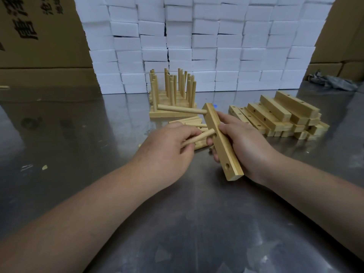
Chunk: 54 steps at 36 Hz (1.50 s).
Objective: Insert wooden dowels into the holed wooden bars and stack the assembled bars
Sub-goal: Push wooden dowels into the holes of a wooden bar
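Observation:
My right hand (244,146) grips a holed wooden bar (223,142) held on edge above the table. One dowel (182,109) sticks out of the bar's far hole, pointing left. My left hand (167,152) pinches a second dowel (199,137) whose tip sits at the bar's middle hole. The near hole (227,166) is empty. Loose dowels (189,123) lie on the table behind my left hand. A stack of assembled bars with upright dowels (173,95) stands further back.
A pile of holed bars without dowels (279,117) lies at the right on the metal table (177,223). A wall of white foam blocks (197,46) closes the back. Cardboard boxes (39,36) stand at the left and right. A grey rag (332,81) lies far right.

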{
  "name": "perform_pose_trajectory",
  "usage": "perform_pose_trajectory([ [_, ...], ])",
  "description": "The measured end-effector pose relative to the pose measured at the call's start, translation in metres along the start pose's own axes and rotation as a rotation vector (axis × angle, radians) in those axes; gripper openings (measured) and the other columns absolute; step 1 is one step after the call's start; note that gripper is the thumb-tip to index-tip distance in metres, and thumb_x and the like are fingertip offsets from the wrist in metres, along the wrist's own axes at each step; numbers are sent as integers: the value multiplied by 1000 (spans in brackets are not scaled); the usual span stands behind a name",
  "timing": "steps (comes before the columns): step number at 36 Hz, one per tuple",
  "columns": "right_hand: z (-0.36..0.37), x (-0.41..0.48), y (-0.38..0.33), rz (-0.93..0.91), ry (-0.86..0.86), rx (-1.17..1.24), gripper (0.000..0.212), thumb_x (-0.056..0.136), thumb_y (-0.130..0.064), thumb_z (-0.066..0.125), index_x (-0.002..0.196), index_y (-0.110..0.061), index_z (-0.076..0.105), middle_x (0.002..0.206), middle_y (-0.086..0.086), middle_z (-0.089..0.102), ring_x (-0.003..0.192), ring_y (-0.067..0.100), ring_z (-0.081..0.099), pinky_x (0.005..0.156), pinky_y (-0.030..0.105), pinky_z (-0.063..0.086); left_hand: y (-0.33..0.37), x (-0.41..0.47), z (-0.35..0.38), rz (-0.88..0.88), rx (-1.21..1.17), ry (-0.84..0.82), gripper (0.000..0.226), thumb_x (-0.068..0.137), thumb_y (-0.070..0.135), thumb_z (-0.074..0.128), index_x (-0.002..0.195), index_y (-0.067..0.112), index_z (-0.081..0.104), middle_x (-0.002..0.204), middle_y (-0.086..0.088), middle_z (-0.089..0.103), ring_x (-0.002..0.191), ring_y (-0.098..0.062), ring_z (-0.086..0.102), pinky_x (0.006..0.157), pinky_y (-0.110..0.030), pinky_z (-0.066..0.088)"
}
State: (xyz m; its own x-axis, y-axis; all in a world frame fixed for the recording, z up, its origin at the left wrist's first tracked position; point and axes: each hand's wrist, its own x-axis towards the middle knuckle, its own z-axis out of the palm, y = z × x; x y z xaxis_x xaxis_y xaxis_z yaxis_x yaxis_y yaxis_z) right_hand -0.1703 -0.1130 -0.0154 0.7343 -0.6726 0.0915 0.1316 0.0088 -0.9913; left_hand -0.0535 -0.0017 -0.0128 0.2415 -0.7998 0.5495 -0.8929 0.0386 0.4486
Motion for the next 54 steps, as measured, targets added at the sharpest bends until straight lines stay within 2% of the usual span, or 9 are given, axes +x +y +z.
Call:
perform_pose_trajectory([
  [8,-1,-1,-3,-48,32,-62,38,98,-13,32,121,-34,54,54,-10,60,46,5,54,43,23,45,-3,-2,2,-21,-2,-23,31,87,21,58,115,35,63,88,11,63,89,-4,52,79,-27,42],
  [17,1,-5,-1,-127,40,-171,35,100,-18,36,121,-37,56,61,-13,59,47,2,53,43,22,42,0,-3,-2,2,37,-12,25,88,25,56,110,31,67,86,15,62,90,-2,50,75,-19,40],
  [20,1,-6,-1,-174,41,-210,35,100,-20,35,104,-50,53,56,-17,59,47,0,53,43,20,43,1,-3,-2,-21,45,19,20,88,29,56,103,29,68,72,25,50,90,1,43,74,-9,33],
  [27,4,-8,0,-272,37,-346,35,100,-23,34,97,-56,44,55,-24,58,49,-7,53,44,13,43,5,-5,-5,56,120,1,22,90,28,52,95,15,69,84,1,64,79,-10,48,70,-34,39],
  [31,3,-7,2,-291,48,-445,35,100,-24,35,123,-49,40,65,-25,59,59,-10,55,51,10,42,6,-6,-6,60,145,-10,23,91,27,50,94,12,68,89,-3,66,84,-20,56,72,-42,45],
  [36,3,-9,2,-287,58,-494,39,99,-27,36,132,-49,32,71,-9,54,55,-6,52,48,18,46,3,-6,-4,-27,82,-47,18,90,30,51,86,19,65,87,-3,67,81,-14,54,74,-41,46],
  [40,1,-8,3,-271,62,-513,43,99,-30,36,140,-42,32,70,-6,54,51,-2,50,52,23,46,1,-4,-1,-169,-122,-96,14,88,32,54,89,47,54,88,0,63,84,-10,52,72,-28,43],
  [47,0,-10,1,-368,24,-469,37,100,-23,33,125,-51,30,61,-23,58,55,-5,53,52,12,43,0,0,-1,-292,-372,-150,25,91,28,52,71,32,66,51,11,43,47,-3,37,49,-18,31],
  [54,2,-13,-2,-384,10,-527,38,99,-26,35,122,-55,26,68,-27,58,64,0,55,59,17,46,3,-1,-2,-289,-415,-161,39,90,24,52,52,19,55,49,8,38,47,-7,31,47,-20,25],
])
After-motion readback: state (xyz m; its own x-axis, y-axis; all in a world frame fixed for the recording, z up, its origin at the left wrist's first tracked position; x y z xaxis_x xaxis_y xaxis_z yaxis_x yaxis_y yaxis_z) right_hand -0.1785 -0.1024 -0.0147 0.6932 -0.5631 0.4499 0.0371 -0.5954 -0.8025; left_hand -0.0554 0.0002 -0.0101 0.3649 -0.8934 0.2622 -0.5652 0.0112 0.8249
